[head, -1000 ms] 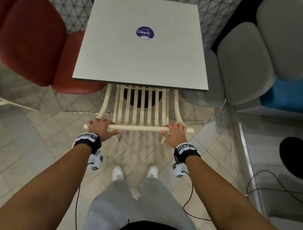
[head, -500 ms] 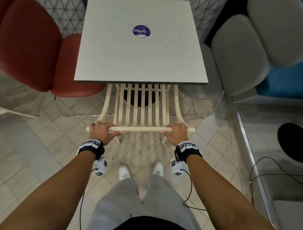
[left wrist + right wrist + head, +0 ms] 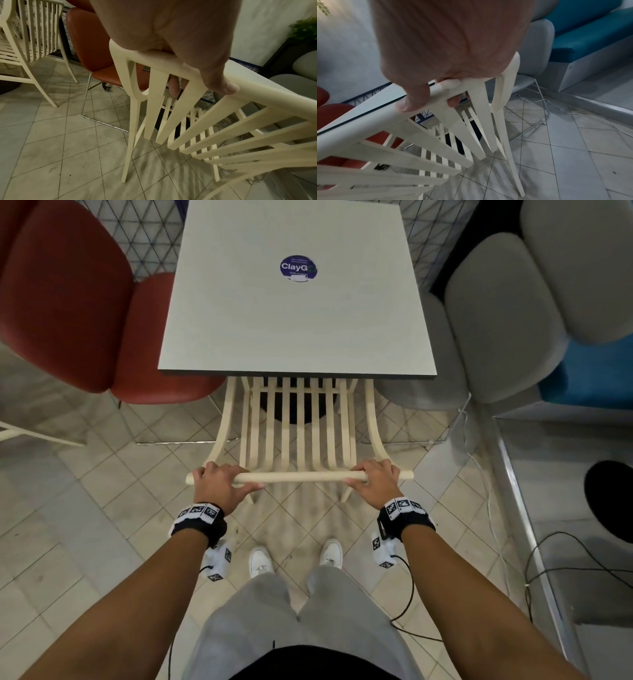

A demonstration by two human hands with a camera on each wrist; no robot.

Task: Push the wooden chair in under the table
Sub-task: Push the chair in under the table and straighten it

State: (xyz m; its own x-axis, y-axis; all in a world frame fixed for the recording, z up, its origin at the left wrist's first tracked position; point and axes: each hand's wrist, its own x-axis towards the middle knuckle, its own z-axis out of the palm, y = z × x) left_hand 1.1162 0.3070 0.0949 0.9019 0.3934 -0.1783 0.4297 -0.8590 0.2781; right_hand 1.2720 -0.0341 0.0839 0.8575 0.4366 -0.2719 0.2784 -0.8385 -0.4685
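The cream slatted wooden chair (image 3: 299,440) stands in front of me, its seat hidden beneath the pale square table (image 3: 294,313) and its backrest sticking out from the near edge. My left hand (image 3: 219,482) grips the left end of the top rail (image 3: 301,477); in the left wrist view the chair (image 3: 171,94) shows that hand (image 3: 180,40) with its thumb along the rail and a finger curled behind. My right hand (image 3: 375,479) grips the rail's right end. In the right wrist view that hand (image 3: 436,60) wraps around the chair (image 3: 462,121).
A red padded chair (image 3: 75,309) stands left of the table and a grey one (image 3: 496,320) right, beside a blue bench (image 3: 589,371). Another cream chair (image 3: 29,40) stands further left. Cables (image 3: 565,559) trail on the tiled floor at right. My feet (image 3: 294,556) are just behind the chair.
The chair has slid forward, further beneath the table, and I have stepped after it. Both hands have kept their grip on the top rail.
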